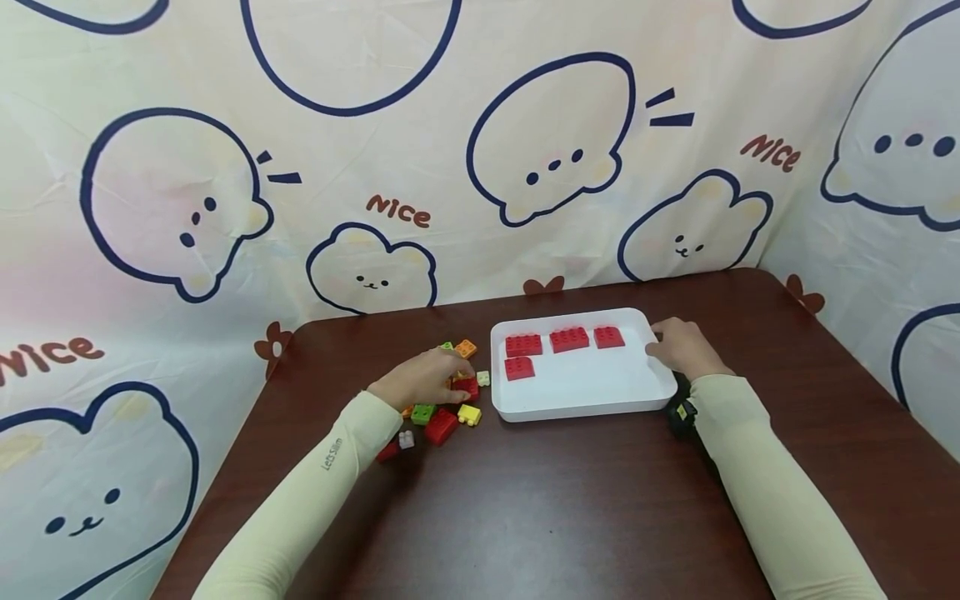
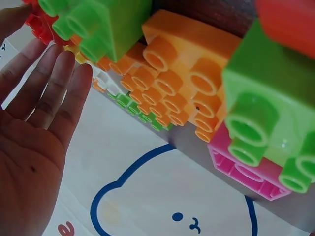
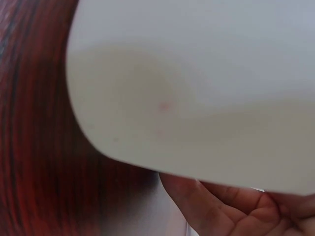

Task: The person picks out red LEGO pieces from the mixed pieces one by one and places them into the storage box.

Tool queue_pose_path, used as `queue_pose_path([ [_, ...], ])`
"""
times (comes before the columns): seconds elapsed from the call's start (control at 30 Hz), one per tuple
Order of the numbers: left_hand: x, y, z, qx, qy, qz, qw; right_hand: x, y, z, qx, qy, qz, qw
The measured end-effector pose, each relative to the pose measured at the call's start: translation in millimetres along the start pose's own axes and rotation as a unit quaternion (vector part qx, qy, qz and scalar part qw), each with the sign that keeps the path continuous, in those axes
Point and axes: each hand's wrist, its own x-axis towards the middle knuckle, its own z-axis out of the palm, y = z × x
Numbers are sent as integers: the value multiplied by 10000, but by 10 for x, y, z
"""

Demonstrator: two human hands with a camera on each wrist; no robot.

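My left hand (image 1: pixel 426 379) is over a pile of toy building bricks left of the tray. Its thumb and fingertips are on either side of a red brick (image 1: pixel 468 387), seen between them at the upper left of the left wrist view; the fingers (image 2: pixel 54 93) are fairly straight. My right hand (image 1: pixel 686 348) grips the right rim of a white tray (image 1: pixel 577 392), its fingers (image 3: pixel 211 209) partly hidden by the rim in the right wrist view. In the tray lie a red brick (image 1: pixel 522 345), two more beside it in a row, and another red brick (image 1: pixel 519 367) below.
Around my left hand lie a green brick (image 1: pixel 423 415), a larger red brick (image 1: pixel 441 427), a yellow brick (image 1: pixel 469 415), an orange brick (image 1: pixel 466 348) and a grey brick (image 1: pixel 406 439). A pink brick (image 2: pixel 246 167) shows in the left wrist view. A patterned cloth (image 1: pixel 450 167) hangs behind the brown table (image 1: pixel 525 517).
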Motion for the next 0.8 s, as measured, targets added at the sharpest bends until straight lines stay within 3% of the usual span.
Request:
queue_pose_path([
  [0.4,33,26,-14,85,-308,-151,9994,9,2,17,38,-54,-17,10000],
  [0.8,41,70,-39,295,-375,-123,9988,14,10,10,20,-8,-41,10000],
])
